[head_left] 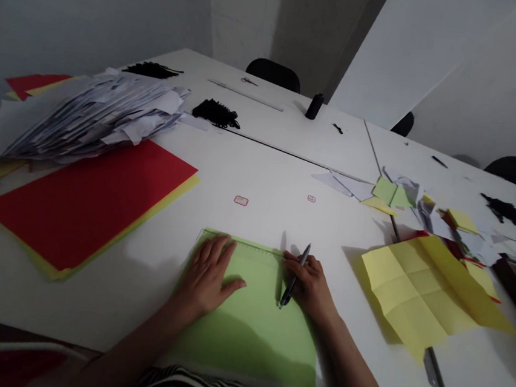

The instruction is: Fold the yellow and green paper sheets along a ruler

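Observation:
A sheet of green paper (244, 338) lies on the table in front of me. Along its far edge runs a clear ruler (257, 249). My left hand (209, 274) rests on the sheet with its thumb spread, its fingertips over the ruler's left part. In my right hand (311, 284) is a dark pen (294, 277), slanted between the fingers with one end pointing toward me. The same hand's fingertips touch the ruler's right end by the paper's edge.
Red paper (97, 196) lies over yellow sheets at left, before a heap of white papers (106, 112). Creased yellow paper (427, 283) and scraps (390, 191) sit at right. Farther back are black cord bundles (215, 112), a black cylinder (314, 106) and scissors (249, 81).

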A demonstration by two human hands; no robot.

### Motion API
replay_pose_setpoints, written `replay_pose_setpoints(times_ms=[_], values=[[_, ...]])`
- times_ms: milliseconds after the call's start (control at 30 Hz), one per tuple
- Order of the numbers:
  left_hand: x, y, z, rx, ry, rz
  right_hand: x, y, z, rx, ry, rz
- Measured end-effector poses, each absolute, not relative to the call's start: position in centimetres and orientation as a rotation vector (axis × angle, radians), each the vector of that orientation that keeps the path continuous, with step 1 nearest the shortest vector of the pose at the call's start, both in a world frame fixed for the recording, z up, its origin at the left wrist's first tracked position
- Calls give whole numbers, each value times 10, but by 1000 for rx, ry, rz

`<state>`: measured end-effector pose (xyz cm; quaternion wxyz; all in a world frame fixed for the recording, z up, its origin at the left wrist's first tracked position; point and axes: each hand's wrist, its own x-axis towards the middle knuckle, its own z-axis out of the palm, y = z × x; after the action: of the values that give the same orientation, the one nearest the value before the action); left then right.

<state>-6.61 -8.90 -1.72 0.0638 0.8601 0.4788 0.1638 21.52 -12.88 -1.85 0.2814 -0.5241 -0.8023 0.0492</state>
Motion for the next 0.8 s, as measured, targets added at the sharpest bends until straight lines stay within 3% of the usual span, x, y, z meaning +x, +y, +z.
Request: replay_pose_setpoints(times_ms=[800], values=[[-64, -90, -15, 2599, 1515, 414, 217, -126, -25, -1373, -2059, 132]])
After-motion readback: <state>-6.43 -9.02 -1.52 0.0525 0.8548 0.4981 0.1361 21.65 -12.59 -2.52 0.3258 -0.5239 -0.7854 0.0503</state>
